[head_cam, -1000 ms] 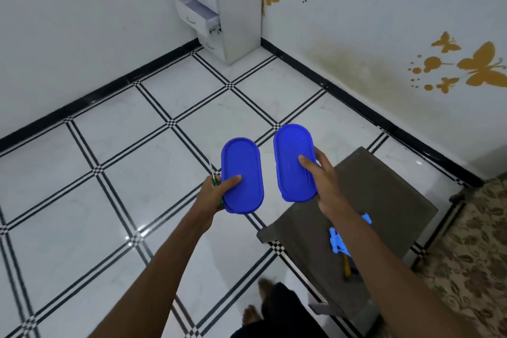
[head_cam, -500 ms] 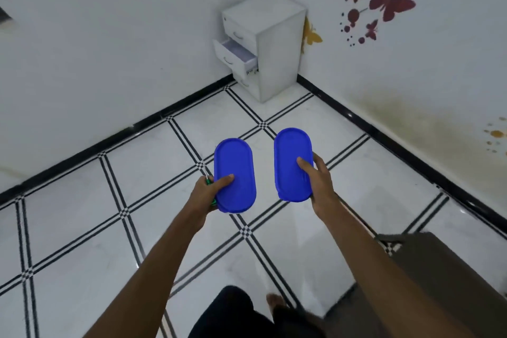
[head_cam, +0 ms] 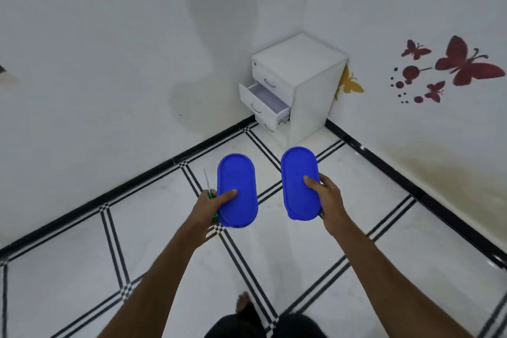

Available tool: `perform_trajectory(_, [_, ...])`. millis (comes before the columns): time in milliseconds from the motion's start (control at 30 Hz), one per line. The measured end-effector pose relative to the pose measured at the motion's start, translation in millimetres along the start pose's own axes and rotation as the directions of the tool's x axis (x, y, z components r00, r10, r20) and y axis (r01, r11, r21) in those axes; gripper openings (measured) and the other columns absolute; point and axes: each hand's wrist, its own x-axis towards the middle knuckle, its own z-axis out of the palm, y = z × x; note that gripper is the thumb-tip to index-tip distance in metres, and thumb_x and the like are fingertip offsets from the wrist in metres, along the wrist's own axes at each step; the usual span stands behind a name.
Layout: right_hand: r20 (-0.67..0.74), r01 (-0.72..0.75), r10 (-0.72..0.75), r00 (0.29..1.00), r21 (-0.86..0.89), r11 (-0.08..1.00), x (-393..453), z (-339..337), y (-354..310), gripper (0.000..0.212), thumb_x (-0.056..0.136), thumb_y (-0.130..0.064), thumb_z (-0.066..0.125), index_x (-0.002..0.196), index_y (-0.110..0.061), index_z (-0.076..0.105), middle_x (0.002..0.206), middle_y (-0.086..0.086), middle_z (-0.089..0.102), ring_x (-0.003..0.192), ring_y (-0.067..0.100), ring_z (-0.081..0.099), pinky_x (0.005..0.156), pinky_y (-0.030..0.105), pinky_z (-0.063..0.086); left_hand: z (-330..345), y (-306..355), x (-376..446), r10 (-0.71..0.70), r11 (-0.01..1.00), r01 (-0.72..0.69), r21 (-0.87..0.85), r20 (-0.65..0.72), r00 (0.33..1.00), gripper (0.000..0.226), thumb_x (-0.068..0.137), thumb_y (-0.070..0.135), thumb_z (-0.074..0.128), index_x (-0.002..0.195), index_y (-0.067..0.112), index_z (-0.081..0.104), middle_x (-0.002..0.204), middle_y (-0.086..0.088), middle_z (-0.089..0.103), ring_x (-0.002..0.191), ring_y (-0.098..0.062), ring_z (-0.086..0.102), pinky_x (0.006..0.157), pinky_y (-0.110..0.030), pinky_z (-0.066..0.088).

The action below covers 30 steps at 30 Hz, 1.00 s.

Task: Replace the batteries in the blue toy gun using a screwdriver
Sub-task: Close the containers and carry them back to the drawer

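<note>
Head view: the left hand (head_cam: pixel 212 204) grips a blue oval plastic box (head_cam: pixel 237 190), thumb pressed across the lid and fingers curled underneath. The same hand also pinches a thin screwdriver with a green handle (head_cam: pixel 209 189) against the box's left edge, its metal shaft pointing up and away from the person. The right hand (head_cam: pixel 326 197) holds a second blue oval plastic box (head_cam: pixel 300 182) in the same way, thumb on top. Both boxes are carried in the air over the white tiled floor (head_cam: pixel 153 230), side by side but apart, their long axes running away from the body toward the white drawer cabinet (head_cam: pixel 307 96) in the corner, whose middle drawer (head_cam: pixel 264 101) stands pulled out.

The blue toy gun is nowhere in this view, so its position cannot be told. The open drawer lies straight ahead, slightly right of centre, so the right hand is probably the nearer one. If the boxes are headed there, their long axes already line up roughly with the approach.
</note>
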Motion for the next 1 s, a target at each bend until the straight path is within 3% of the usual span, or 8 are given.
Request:
perform_trajectory(167, [-0.006, -0.007, 0.007, 1.0, -0.014, 1.0, 89, 64, -30, 0.035, 0.072, -0.037, 0.083, 0.102, -0.022, 0.073, 0.11, 0.005, 0.072, 0.106, 0.031, 0.067, 0.094, 0.054, 0.054, -40, 68, 109, -0.054, 0.998, 0.053, 0.039, 0.028, 0.998, 0.079, 0.055, 0.047, 0.089, 0.106, -0.004, 0.058, 0.11, -0.022, 0.068, 0.099, -0.035, 0.068, 0.073, -0.042, 0.054])
perform_trajectory(267, [-0.021, -0.005, 0.005, 1.0, -0.005, 1.0, 158, 92, -47, 0.038, 0.073, -0.035, 0.083, 0.106, -0.021, 0.072, 0.114, 0.007, 0.07, 0.108, 0.033, 0.066, 0.092, 0.054, 0.055, -49, 109, 182, -0.045, 0.996, 0.039, 0.078, 0.072, 0.996, 0.074, 0.055, 0.046, 0.088, 0.107, 0.003, 0.059, 0.11, -0.022, 0.068, 0.098, -0.033, 0.069, 0.068, -0.037, 0.056])
perform_trajectory(400, [-0.051, -0.029, 0.03, 0.998, 0.024, 0.999, 268, 121, -62, 0.041, 0.072, -0.035, 0.084, 0.109, -0.02, 0.072, 0.114, 0.006, 0.071, 0.107, 0.033, 0.066, 0.089, 0.054, 0.056, -56, 167, 289, -0.044, 0.993, 0.033, 0.114, 0.093, 0.995, 0.067, 0.063, 0.04, 0.087, 0.111, 0.001, 0.059, 0.109, -0.02, 0.069, 0.097, -0.032, 0.07, 0.085, -0.051, 0.055])
perform_trajectory(567, [-0.061, -0.101, 0.101, 0.993, 0.008, 0.995, 393, 151, -82, 0.056, 0.062, -0.044, 0.086, 0.111, -0.023, 0.071, 0.115, 0.002, 0.071, 0.107, 0.03, 0.066, 0.089, 0.052, 0.057, -57, 230, 403, -0.076, 0.985, 0.062, 0.16, 0.083, 0.994, 0.048, 0.072, 0.031, 0.083, 0.108, 0.004, 0.067, 0.102, -0.013, 0.073, 0.088, -0.026, 0.072, 0.057, -0.029, 0.054])
perform_trajectory(667, [-0.096, -0.185, 0.184, 0.978, -0.005, 0.983, 458, 173, -91, 0.068, 0.056, -0.047, 0.087, 0.117, -0.024, 0.069, 0.117, 0.001, 0.07, 0.105, 0.027, 0.067, 0.089, 0.049, 0.057, -59, 265, 463, -0.101, 0.976, 0.084, 0.2, 0.074, 0.992, 0.028, 0.078, 0.026, 0.079, 0.097, 0.009, 0.067, 0.085, -0.004, 0.076, 0.081, -0.024, 0.072, 0.052, -0.026, 0.053])
perform_trajectory(733, [-0.089, -0.219, 0.216, 0.972, -0.026, 0.975, 497, 187, -94, 0.075, 0.055, -0.048, 0.087, 0.122, -0.023, 0.066, 0.118, 0.003, 0.069, 0.102, 0.025, 0.068, 0.087, 0.046, 0.059, -61, 289, 505, -0.129, 0.964, 0.098, 0.248, 0.114, 0.985, 0.039, 0.069, 0.035, 0.084, 0.092, 0.009, 0.067, 0.084, -0.005, 0.076, 0.086, -0.03, 0.071, 0.054, -0.029, 0.054])
perform_trajectory(900, [-0.079, -0.182, 0.171, 0.982, -0.157, 0.971, 593, 226, -91, 0.02, 0.081, -0.027, 0.078, 0.096, -0.032, 0.066, 0.106, -0.003, 0.066, 0.09, 0.016, 0.067, 0.082, 0.044, 0.058, -71, 314, 633, -0.199, 0.938, 0.136, 0.319, 0.173, 0.965, 0.063, 0.055, 0.042, 0.087, 0.098, 0.006, 0.06, 0.09, -0.006, 0.075, 0.09, -0.029, 0.07, 0.079, -0.049, 0.058])
perform_trajectory(1000, [-0.199, -0.235, 0.187, 0.962, -0.258, 0.937, 659, 241, -57, 0.077, 0.056, -0.061, 0.085, 0.123, -0.032, 0.062, 0.143, 0.001, 0.046, 0.116, 0.024, 0.058, 0.088, 0.049, 0.058, -78, 313, 715, -0.245, 0.921, 0.152, 0.36, 0.228, 0.942, 0.035, 0.073, 0.026, 0.083, 0.091, 0.008, 0.06, 0.082, -0.004, 0.075, 0.087, -0.03, 0.069, 0.077, -0.045, 0.057])
